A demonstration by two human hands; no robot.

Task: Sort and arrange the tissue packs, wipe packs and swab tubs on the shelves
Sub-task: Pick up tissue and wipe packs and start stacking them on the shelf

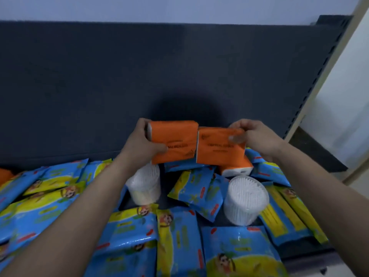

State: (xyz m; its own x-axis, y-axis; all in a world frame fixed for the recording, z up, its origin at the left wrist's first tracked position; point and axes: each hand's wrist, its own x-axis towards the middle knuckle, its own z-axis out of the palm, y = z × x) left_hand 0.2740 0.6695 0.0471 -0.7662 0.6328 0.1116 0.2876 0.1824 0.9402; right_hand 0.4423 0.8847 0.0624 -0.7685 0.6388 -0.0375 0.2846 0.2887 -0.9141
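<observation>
While two orange tissue packs are gripped side by side, one [173,141] in the left hand [142,143] and one [219,146] in the right hand [257,136], blue wipe packs [179,236] and white swab tubs [246,199] are left jumbled unsorted on the shelf [311,250].

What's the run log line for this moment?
left grip: holds orange plastic tissue pack | right grip: holds second orange tissue pack | below: blue wipe packs

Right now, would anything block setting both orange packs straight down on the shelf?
Yes. A swab tub stands below the left pack; a third orange pack lies below the right pack, among blue wipe packs.
</observation>
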